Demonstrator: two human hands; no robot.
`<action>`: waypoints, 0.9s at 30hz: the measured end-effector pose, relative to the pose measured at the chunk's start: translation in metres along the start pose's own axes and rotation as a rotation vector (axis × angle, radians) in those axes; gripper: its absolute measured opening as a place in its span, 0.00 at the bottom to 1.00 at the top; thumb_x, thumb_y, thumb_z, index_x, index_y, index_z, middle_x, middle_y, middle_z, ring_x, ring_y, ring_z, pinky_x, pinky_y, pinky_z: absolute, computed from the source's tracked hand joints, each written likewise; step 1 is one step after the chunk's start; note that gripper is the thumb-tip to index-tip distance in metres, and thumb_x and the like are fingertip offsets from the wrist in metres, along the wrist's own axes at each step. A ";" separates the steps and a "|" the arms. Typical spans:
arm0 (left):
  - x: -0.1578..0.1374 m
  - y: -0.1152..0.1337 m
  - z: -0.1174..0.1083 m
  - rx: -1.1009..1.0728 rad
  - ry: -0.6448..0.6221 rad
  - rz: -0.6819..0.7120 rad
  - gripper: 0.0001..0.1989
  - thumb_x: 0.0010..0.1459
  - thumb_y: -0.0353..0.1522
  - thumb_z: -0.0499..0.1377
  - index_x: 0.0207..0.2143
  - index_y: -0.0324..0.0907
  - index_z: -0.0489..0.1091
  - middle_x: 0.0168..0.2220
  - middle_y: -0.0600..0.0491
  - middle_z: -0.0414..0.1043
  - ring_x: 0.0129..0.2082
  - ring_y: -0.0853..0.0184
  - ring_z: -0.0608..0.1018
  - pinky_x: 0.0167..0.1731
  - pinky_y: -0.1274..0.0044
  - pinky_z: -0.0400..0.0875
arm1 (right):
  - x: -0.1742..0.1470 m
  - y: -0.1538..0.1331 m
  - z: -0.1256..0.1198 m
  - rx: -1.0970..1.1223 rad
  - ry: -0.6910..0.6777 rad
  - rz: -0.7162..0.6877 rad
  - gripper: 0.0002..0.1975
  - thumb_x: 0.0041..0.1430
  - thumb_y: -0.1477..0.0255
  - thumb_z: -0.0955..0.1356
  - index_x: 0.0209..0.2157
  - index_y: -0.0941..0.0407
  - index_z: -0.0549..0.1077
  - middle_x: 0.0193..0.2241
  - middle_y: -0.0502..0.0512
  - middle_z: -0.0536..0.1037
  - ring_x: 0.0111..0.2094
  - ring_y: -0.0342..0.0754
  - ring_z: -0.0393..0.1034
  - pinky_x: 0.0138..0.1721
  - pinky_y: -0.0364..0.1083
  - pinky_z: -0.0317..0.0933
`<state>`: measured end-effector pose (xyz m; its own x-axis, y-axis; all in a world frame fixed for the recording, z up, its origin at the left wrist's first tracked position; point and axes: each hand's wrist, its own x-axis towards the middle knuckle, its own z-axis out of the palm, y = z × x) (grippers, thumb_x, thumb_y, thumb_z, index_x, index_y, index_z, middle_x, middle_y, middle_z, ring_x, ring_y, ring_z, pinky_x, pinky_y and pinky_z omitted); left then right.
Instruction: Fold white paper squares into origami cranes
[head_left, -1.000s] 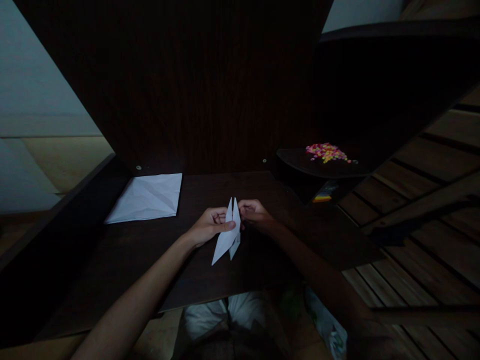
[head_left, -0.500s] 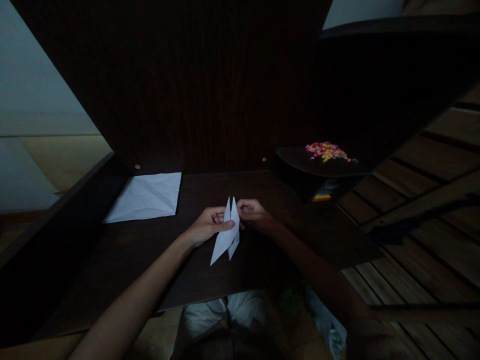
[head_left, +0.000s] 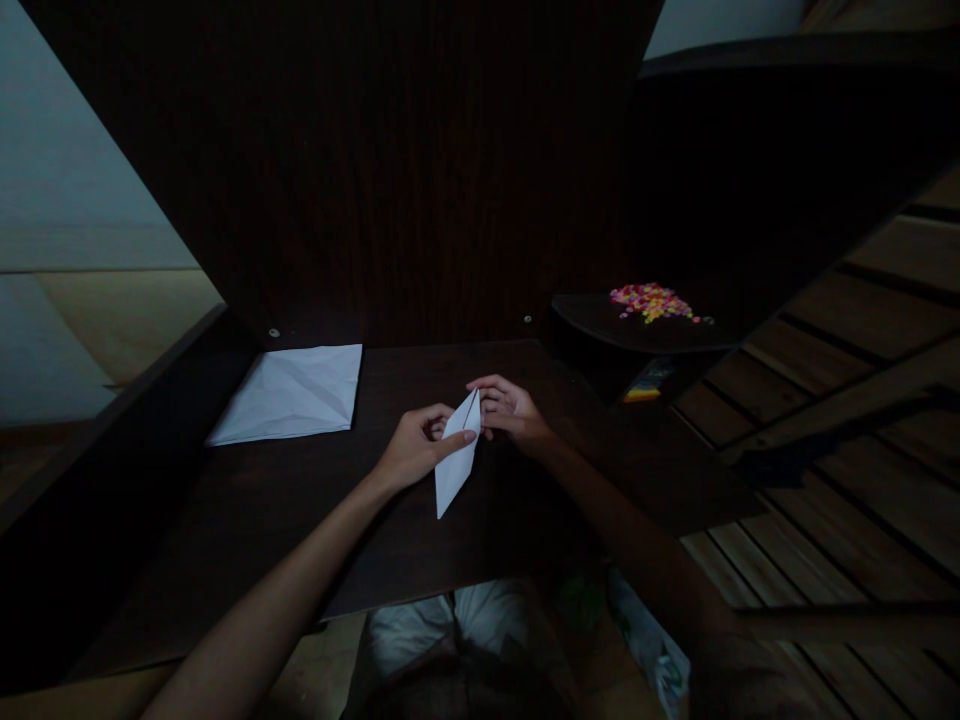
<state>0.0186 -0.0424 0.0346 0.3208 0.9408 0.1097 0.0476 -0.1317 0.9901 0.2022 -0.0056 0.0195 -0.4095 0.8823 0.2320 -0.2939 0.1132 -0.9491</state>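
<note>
A folded white paper, a narrow pointed shape with a slit running down from its upper tip, is held above the dark desk. My left hand is closed on it, the thumb lying across its front and the fingers curled behind. At its upper right edge is my right hand, fingers loosely apart and the index stretched toward the tip. Whether the right fingertips press on the paper I cannot tell. The lower end of the paper points down toward me.
On the left of the desk lie flat sheets of white paper with crease lines. A pile of small colourful pieces rests on the curved shelf at right. Raised panels border the desk at the back and left.
The two upper points and two lower points of the paper have come together into one narrower shape, turned a little. My right hand has loosened, its fingers now more spread.
</note>
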 end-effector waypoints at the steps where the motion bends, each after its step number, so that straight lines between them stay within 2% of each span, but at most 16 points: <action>1: 0.000 -0.001 0.000 0.012 0.006 0.018 0.17 0.45 0.40 0.68 0.32 0.37 0.72 0.27 0.54 0.74 0.25 0.71 0.73 0.25 0.81 0.65 | 0.000 -0.001 0.000 -0.022 0.005 -0.006 0.23 0.42 0.74 0.74 0.43 0.56 0.70 0.33 0.51 0.71 0.27 0.41 0.66 0.17 0.36 0.62; 6: 0.000 -0.004 0.001 0.110 0.050 0.087 0.17 0.47 0.40 0.67 0.34 0.37 0.74 0.27 0.53 0.74 0.26 0.70 0.73 0.26 0.80 0.66 | 0.000 -0.001 -0.003 -0.128 0.040 -0.034 0.21 0.41 0.74 0.74 0.40 0.56 0.69 0.32 0.51 0.71 0.26 0.40 0.65 0.18 0.37 0.61; 11: -0.001 -0.001 0.002 0.178 0.091 0.130 0.15 0.48 0.40 0.66 0.32 0.37 0.75 0.27 0.53 0.74 0.26 0.69 0.73 0.26 0.80 0.65 | 0.000 0.000 -0.005 -0.135 0.043 -0.076 0.17 0.41 0.72 0.75 0.33 0.56 0.67 0.31 0.50 0.70 0.26 0.41 0.65 0.17 0.37 0.58; 16: -0.002 0.000 0.002 0.224 0.106 0.149 0.14 0.49 0.40 0.65 0.31 0.37 0.75 0.24 0.54 0.72 0.24 0.71 0.70 0.24 0.81 0.62 | -0.002 -0.004 -0.008 -0.204 -0.024 -0.181 0.10 0.46 0.72 0.73 0.27 0.57 0.68 0.30 0.51 0.70 0.29 0.42 0.66 0.25 0.40 0.60; 19: -0.001 -0.002 0.001 0.224 0.098 0.154 0.14 0.49 0.40 0.65 0.31 0.37 0.75 0.24 0.54 0.71 0.23 0.71 0.70 0.24 0.81 0.62 | -0.003 -0.007 -0.009 -0.266 -0.048 -0.198 0.07 0.48 0.72 0.73 0.28 0.57 0.71 0.31 0.52 0.70 0.31 0.43 0.66 0.30 0.41 0.60; 27: -0.001 -0.006 -0.001 0.245 0.179 0.186 0.14 0.50 0.40 0.65 0.32 0.38 0.75 0.27 0.53 0.74 0.27 0.69 0.72 0.27 0.79 0.65 | -0.005 -0.014 -0.003 -0.423 -0.017 -0.221 0.08 0.50 0.67 0.72 0.30 0.56 0.76 0.37 0.56 0.70 0.36 0.46 0.67 0.29 0.42 0.62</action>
<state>0.0174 -0.0422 0.0283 0.1756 0.9306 0.3213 0.2360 -0.3567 0.9039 0.2112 -0.0102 0.0306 -0.3922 0.8090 0.4378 0.0007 0.4762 -0.8793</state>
